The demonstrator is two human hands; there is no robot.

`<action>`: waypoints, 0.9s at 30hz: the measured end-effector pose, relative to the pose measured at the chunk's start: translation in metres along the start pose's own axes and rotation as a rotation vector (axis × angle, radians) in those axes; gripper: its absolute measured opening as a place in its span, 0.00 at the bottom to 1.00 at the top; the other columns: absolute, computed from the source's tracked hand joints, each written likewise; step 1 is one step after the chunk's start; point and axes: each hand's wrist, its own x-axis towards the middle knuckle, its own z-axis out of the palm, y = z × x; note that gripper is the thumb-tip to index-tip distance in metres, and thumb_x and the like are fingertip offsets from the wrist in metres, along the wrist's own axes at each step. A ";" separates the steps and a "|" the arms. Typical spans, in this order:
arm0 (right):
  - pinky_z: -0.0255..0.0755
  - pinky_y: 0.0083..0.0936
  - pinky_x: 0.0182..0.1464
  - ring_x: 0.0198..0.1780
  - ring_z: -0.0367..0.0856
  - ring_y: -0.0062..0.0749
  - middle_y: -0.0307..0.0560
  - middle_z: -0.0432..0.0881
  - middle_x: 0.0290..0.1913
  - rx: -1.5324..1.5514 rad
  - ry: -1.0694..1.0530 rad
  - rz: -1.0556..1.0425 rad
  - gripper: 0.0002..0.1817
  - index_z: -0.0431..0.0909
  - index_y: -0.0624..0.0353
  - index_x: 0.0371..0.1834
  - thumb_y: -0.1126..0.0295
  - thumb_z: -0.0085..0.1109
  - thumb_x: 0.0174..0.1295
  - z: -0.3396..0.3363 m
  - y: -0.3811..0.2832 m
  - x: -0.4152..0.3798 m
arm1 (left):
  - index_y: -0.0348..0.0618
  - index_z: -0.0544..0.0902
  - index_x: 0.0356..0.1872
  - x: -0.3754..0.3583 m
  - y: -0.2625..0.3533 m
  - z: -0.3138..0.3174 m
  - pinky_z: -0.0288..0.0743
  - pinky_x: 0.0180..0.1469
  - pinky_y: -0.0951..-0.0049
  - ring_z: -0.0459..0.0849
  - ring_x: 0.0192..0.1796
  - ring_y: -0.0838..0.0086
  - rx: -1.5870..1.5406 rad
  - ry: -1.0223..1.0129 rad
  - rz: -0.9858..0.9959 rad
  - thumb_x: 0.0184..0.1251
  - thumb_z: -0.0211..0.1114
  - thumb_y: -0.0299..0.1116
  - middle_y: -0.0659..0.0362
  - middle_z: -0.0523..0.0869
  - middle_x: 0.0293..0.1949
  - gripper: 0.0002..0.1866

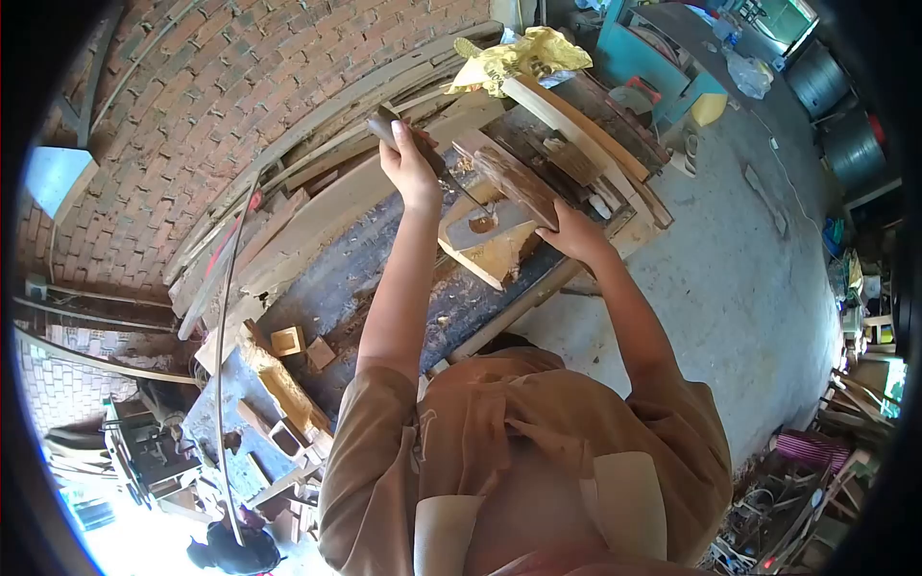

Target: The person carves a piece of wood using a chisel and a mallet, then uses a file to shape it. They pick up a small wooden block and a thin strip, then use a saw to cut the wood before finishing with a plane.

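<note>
My left hand (411, 171) is closed round the dark handle of a chisel (381, 123). Its thin shaft slants down to the right, the tip close to a round hollow in a pale wood block (480, 261). A grey patch surrounds that hollow on the block's top, and the near side looks rough-cut. In my right hand (576, 235) is the near end of a worn brown wooden club (516, 182), held above the block's right side. Wood chips lie about the block on the dark bench (336, 278).
Long boards (576, 125) and timber offcuts line the bench's back and right. A yellow sack (523, 62) sits behind them, against a brick wall (221, 106). Small wooden pieces (288, 341) and a long carved timber (283, 384) lie left. Concrete floor (711, 278) extends right.
</note>
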 end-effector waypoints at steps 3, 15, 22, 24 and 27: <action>0.68 0.38 0.50 0.50 0.72 0.52 0.64 0.73 0.47 -0.010 -0.003 -0.001 0.33 0.60 0.68 0.54 0.56 0.57 0.53 0.001 0.005 0.001 | 0.37 0.71 0.36 -0.001 -0.006 0.001 0.66 0.25 0.79 0.72 0.21 0.77 0.019 0.006 0.002 0.65 0.53 0.46 0.61 0.74 0.19 0.18; 0.70 0.37 0.46 0.46 0.75 0.53 0.66 0.75 0.45 -0.046 0.011 -0.002 0.37 0.54 0.68 0.60 0.54 0.55 0.54 0.004 0.003 0.004 | 0.40 0.70 0.27 0.004 -0.015 0.019 0.65 0.21 0.80 0.71 0.19 0.80 0.108 -0.196 -0.060 0.60 0.61 0.39 0.62 0.74 0.19 0.14; 0.68 0.38 0.49 0.50 0.72 0.53 0.65 0.72 0.48 -0.004 0.027 0.020 0.29 0.62 0.68 0.50 0.57 0.58 0.52 0.000 -0.006 0.000 | 0.38 0.72 0.28 0.007 -0.030 0.033 0.66 0.20 0.81 0.72 0.19 0.82 0.301 -0.274 -0.011 0.50 0.70 0.37 0.63 0.75 0.19 0.16; 0.68 0.38 0.48 0.50 0.72 0.54 0.65 0.72 0.48 -0.007 0.034 0.022 0.28 0.62 0.68 0.49 0.58 0.58 0.52 0.001 -0.005 0.000 | 0.36 0.72 0.26 0.008 -0.031 0.036 0.67 0.25 0.76 0.70 0.22 0.79 0.426 -0.237 -0.087 0.48 0.71 0.36 0.60 0.74 0.20 0.17; 0.68 0.38 0.48 0.49 0.72 0.53 0.64 0.72 0.47 -0.002 0.063 0.018 0.27 0.63 0.67 0.47 0.58 0.58 0.52 0.003 -0.005 0.000 | 0.35 0.73 0.26 0.019 -0.040 0.039 0.68 0.27 0.73 0.71 0.23 0.77 0.466 -0.146 -0.103 0.47 0.71 0.39 0.58 0.76 0.20 0.19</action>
